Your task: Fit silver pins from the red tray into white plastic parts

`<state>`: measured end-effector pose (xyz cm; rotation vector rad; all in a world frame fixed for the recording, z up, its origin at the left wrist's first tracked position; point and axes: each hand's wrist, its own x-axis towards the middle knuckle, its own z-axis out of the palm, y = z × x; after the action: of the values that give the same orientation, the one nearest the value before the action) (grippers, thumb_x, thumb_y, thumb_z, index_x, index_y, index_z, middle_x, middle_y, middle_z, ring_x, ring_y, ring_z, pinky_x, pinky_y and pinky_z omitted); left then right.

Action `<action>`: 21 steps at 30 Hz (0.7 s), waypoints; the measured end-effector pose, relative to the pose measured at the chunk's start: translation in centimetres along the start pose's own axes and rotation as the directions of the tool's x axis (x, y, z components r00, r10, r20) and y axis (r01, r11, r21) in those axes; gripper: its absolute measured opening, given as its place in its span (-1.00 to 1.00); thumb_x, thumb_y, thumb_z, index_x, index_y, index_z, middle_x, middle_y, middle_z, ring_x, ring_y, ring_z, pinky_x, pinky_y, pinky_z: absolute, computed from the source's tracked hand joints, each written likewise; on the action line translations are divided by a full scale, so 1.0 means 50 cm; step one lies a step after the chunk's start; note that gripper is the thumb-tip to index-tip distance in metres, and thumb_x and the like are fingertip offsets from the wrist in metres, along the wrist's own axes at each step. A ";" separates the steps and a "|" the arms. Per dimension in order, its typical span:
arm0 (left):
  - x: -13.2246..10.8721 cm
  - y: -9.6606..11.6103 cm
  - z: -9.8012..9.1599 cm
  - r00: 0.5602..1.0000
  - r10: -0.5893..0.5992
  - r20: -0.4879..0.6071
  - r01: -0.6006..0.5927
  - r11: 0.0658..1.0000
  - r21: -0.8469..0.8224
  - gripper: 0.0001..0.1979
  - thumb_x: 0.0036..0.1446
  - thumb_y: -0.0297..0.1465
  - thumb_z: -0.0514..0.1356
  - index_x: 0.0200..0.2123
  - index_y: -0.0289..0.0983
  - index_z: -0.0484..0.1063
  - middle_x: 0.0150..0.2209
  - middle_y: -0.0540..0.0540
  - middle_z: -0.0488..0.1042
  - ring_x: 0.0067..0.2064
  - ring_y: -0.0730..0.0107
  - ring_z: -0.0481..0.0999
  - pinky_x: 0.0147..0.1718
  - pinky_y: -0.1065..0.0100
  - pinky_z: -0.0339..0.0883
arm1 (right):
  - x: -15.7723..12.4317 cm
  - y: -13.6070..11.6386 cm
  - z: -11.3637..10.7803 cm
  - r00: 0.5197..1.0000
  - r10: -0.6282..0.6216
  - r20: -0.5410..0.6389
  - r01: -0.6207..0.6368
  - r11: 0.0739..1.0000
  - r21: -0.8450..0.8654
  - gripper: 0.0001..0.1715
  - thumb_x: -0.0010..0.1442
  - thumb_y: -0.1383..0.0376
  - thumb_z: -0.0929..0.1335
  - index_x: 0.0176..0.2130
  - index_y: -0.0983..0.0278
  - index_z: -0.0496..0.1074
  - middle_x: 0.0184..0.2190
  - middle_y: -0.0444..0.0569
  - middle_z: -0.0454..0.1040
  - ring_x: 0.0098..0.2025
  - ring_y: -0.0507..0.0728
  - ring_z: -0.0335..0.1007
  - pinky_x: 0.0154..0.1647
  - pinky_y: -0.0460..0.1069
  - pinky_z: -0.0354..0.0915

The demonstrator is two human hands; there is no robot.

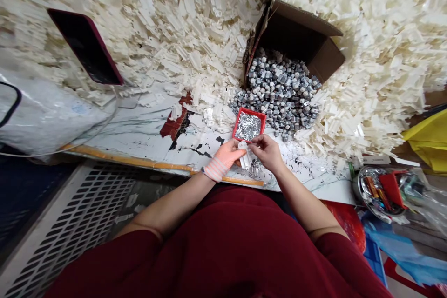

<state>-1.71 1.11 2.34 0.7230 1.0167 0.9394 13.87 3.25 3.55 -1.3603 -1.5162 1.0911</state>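
My left hand (225,156), with a striped band at the wrist, holds a white plastic part (244,156). My right hand (266,151) pinches at the same part from the other side, and its fingertips partly hide it. Whether those fingers also hold a pin, I cannot tell. Just beyond both hands sits a small red tray (248,125) full of silver metal pins. A few loose pins (256,168) lie on the marbled white table (129,132) under my hands. Grey metal nuts (279,93) form a heap spilling from a cardboard box (300,42).
Heaps of white plastic parts (377,70) cover the far table on both sides. A dark phone (85,46) in a red case lies at the far left beside a plastic bag (42,116). A bowl of mixed items (379,191) and a yellow bag (428,142) sit to the right.
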 end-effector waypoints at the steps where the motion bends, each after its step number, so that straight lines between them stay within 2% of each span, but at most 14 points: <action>1: 0.001 -0.001 0.000 1.000 -0.001 0.004 0.001 1.000 0.003 -0.65 -0.15 -0.31 0.32 -0.31 -0.26 0.28 -0.55 0.04 0.45 -0.58 0.40 0.45 -0.61 0.38 0.35 | -0.001 0.000 -0.001 1.000 0.002 -0.001 -0.002 1.000 -0.004 -0.77 -0.02 0.16 0.42 -0.36 0.23 0.40 -0.44 -0.10 0.50 -0.41 0.07 0.40 -0.32 -0.01 0.36; 4: 0.001 -0.004 -0.001 1.000 -0.001 0.015 0.001 1.000 0.016 -0.66 -0.15 -0.31 0.32 -0.31 -0.26 0.27 -0.55 0.05 0.46 -0.58 0.39 0.45 -0.61 0.39 0.34 | -0.007 -0.002 0.000 1.000 -0.002 -0.007 0.002 1.000 -0.016 -0.78 -0.01 0.16 0.41 -0.36 0.23 0.40 -0.46 -0.10 0.49 -0.44 0.06 0.39 -0.37 -0.02 0.35; 8: 0.000 -0.006 -0.001 1.000 0.003 0.016 -0.003 0.999 0.035 -0.67 -0.14 -0.30 0.33 -0.35 -0.26 0.25 -0.60 0.07 0.42 -0.59 0.38 0.45 -0.59 0.39 0.32 | -0.012 -0.003 0.006 0.998 -0.059 0.023 0.061 0.995 -0.073 -0.85 0.02 0.20 0.40 -0.39 0.24 0.42 -0.43 -0.09 0.50 -0.40 0.06 0.41 -0.29 0.00 0.36; 11: 0.001 -0.006 -0.004 0.999 0.024 0.027 -0.025 0.999 0.024 -0.68 -0.13 -0.32 0.33 -0.37 -0.26 0.25 -0.58 0.07 0.43 -0.57 0.39 0.46 -0.56 0.39 0.32 | -0.005 0.007 -0.002 0.994 0.042 0.097 -0.045 0.999 0.026 -0.75 -0.03 0.15 0.45 -0.38 0.24 0.42 -0.45 -0.11 0.49 -0.41 0.06 0.41 -0.30 0.00 0.37; 14: 0.006 -0.007 -0.011 0.999 0.050 0.014 -0.049 0.998 -0.030 -0.73 -0.15 -0.38 0.30 -0.37 -0.28 0.30 -0.53 0.05 0.45 -0.53 0.44 0.44 -0.54 0.42 0.28 | 0.002 0.029 -0.039 0.982 0.133 0.136 -0.148 0.983 0.111 -0.63 0.00 0.03 0.43 -0.33 0.24 0.41 -0.43 -0.12 0.50 -0.39 0.06 0.41 -0.34 -0.01 0.36; 16: 0.008 -0.009 -0.019 0.998 0.048 -0.027 -0.050 0.996 -0.070 -0.76 -0.18 -0.42 0.28 -0.38 -0.29 0.33 -0.52 0.05 0.45 -0.50 0.46 0.44 -0.51 0.44 0.26 | -0.003 0.050 -0.077 0.992 0.113 0.059 -0.112 0.993 -0.028 -0.68 0.11 0.03 0.37 -0.33 0.25 0.43 -0.39 -0.10 0.50 -0.35 0.06 0.41 -0.30 -0.01 0.35; 18: 0.009 -0.011 -0.026 0.997 0.021 -0.070 -0.028 0.995 -0.096 -0.77 -0.20 -0.43 0.28 -0.38 -0.30 0.35 -0.52 0.04 0.46 -0.47 0.44 0.44 -0.48 0.43 0.26 | -0.018 0.071 -0.113 0.996 0.089 -0.008 -0.087 0.955 -0.285 -0.76 0.17 0.13 0.34 -0.34 0.25 0.45 -0.36 -0.07 0.51 -0.31 0.08 0.40 -0.26 -0.01 0.32; 21: 0.007 -0.018 -0.035 0.994 -0.017 -0.112 0.005 0.994 -0.110 -0.76 -0.24 -0.42 0.28 -0.39 -0.30 0.37 -0.52 0.05 0.46 -0.45 0.43 0.43 -0.45 0.42 0.27 | -0.045 0.097 -0.145 0.991 0.127 0.045 -0.070 0.771 -0.632 -0.88 0.18 0.28 0.34 -0.32 0.25 0.48 -0.30 -0.03 0.50 -0.24 0.11 0.40 -0.21 -0.02 0.28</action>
<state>-2.99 1.16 0.82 0.5767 1.0583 1.0277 22.44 1.86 1.06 -1.8780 -2.0030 0.7174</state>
